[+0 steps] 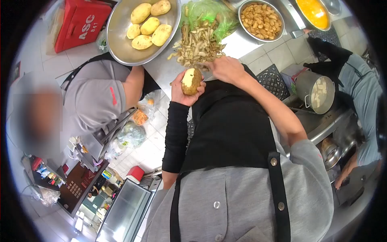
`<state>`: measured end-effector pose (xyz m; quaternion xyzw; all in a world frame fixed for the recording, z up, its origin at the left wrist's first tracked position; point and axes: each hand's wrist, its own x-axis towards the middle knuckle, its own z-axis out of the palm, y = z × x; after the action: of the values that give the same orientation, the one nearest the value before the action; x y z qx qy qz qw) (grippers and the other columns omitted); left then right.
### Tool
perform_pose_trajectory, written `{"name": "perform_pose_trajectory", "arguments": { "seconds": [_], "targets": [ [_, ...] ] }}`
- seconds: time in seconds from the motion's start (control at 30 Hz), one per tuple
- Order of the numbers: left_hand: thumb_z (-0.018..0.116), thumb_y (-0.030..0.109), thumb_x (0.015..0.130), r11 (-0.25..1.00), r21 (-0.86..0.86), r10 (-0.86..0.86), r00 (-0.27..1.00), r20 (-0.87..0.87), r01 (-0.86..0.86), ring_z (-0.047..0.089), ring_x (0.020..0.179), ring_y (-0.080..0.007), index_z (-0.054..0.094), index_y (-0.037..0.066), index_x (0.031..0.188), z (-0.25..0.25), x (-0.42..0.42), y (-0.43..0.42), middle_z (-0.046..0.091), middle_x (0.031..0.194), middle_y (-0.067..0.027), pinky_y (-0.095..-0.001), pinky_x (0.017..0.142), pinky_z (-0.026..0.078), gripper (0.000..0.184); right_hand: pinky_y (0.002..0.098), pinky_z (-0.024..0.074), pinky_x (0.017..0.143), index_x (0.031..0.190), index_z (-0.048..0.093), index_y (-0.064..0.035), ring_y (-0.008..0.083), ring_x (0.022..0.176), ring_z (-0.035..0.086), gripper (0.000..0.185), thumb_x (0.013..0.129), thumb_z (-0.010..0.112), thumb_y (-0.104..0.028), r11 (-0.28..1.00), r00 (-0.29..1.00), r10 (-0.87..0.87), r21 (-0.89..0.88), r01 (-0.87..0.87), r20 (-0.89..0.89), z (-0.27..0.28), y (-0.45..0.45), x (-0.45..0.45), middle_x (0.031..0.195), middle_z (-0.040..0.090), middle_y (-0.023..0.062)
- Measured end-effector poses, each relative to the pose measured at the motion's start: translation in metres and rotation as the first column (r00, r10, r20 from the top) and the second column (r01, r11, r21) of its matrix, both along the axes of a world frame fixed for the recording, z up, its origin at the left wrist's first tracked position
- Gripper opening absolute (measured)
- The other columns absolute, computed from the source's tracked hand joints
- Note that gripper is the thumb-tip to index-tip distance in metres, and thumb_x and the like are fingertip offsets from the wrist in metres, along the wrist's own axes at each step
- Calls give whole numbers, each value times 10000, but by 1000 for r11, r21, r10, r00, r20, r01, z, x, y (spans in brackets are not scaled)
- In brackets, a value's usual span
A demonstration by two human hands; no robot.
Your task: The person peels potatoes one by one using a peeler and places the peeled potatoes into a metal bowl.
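My left hand point(177, 92), below a black sleeve, is wrapped round a partly peeled potato point(191, 82); a pale strip of flesh shows beside the brown skin. Just to the right, my right hand point(226, 69) has its fingers closed near the potato's upper end. Whatever it grips is too small and hidden to make out. Beyond both hands lies a heap of potato peelings point(198, 46) on the metal table point(163, 72), partly against a green plastic bag point(213, 16). Several peeled potatoes point(150, 26) sit in a large steel bowl point(117, 42) at the upper left.
A bowl of brown, nut-like pieces point(261, 21) stands at the upper right, with an orange-filled bowl point(312, 14) farther off. A pot point(318, 94) holds pale chunks. One person point(94, 92) is close on the left, another point(358, 88) on the right. A red box point(80, 24) stands upper left.
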<state>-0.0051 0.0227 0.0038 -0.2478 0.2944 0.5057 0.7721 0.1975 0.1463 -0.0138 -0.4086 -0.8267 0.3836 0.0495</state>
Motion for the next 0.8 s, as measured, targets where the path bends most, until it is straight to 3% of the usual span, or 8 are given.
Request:
{"name": "perform_pose_trajectory", "arguments": {
  "seconds": [0.13, 0.23, 0.27, 0.4, 0.5, 0.53, 0.63, 0.8],
  "targets": [
    [527, 461, 1075, 994, -94, 48, 995, -91, -56, 623, 1065, -354, 617, 2, 1297, 17, 3, -1, 650, 1227, -227, -480, 905, 540, 518, 558, 594, 767, 852, 758, 12, 466, 805, 738, 623, 1106, 482, -485, 990, 999, -28, -134, 33, 40, 41, -7, 0, 777, 723, 271],
    [522, 460, 1079, 994, 68, 92, 995, -49, -89, 653, 1058, -338, 648, 20, 1256, 10, 2, -3, 692, 1188, -178, -489, 928, 548, 491, 560, 548, 721, 909, 727, -28, 472, 765, 697, 541, 1116, 492, -469, 986, 991, 43, -156, -63, -128, 69, -24, 7, 744, 696, 237],
    [532, 450, 1077, 996, -32, 69, 955, -290, -82, 677, 1055, -322, 667, 25, 1216, 18, 9, 0, 717, 1166, -142, -471, 917, 562, 467, 562, 544, 702, 884, 701, -25, 469, 754, 697, 544, 1115, 497, -473, 985, 987, 65, -151, -87, -145, 76, -28, 6, 737, 695, 233],
    [546, 442, 1070, 981, -48, 165, 936, -310, -188, 693, 909, -316, 658, 17, 1146, 23, 19, 8, 713, 978, -141, -433, 807, 583, 445, 566, 545, 688, 955, 728, -20, 453, 759, 710, 535, 1115, 488, -470, 980, 976, 160, -94, -175, -149, 82, -39, 4, 744, 702, 231],
    [520, 432, 1074, 993, 52, 115, 980, -163, -108, 684, 969, -336, 656, -5, 1169, -1, 4, -3, 705, 1034, -163, -431, 836, 582, 467, 579, 582, 714, 1082, 772, -28, 455, 770, 739, 500, 1106, 494, -443, 974, 975, 217, 71, -213, -43, 46, -21, -3, 822, 747, 252],
    [517, 426, 1073, 994, 49, 102, 987, -124, -97, 678, 989, -343, 651, -12, 1187, 4, 5, -5, 701, 1060, -172, -436, 846, 580, 473, 564, 594, 745, 947, 789, -12, 468, 784, 741, 561, 1106, 482, -453, 993, 984, 113, -38, -108, 135, 22, -6, -4, 883, 758, 261],
    [510, 408, 1074, 995, 50, 90, 990, -112, -85, 655, 1060, -364, 616, -43, 1270, 22, 4, -1, 680, 1163, -202, -453, 895, 571, 503, 545, 600, 800, 830, 772, 10, 479, 815, 739, 638, 1107, 471, -480, 995, 996, -80, -52, 82, 49, 22, 2, -5, 892, 757, 270],
    [509, 447, 1092, 991, 54, 136, 959, -247, -126, 658, 1122, -356, 590, -47, 1352, 18, 5, -3, 679, 1265, -213, -486, 969, 559, 565, 568, 572, 754, 951, 754, -8, 471, 797, 719, 556, 1108, 493, -473, 985, 989, 13, -167, -37, -145, 70, -18, 7, 772, 717, 255]
  ]
}}
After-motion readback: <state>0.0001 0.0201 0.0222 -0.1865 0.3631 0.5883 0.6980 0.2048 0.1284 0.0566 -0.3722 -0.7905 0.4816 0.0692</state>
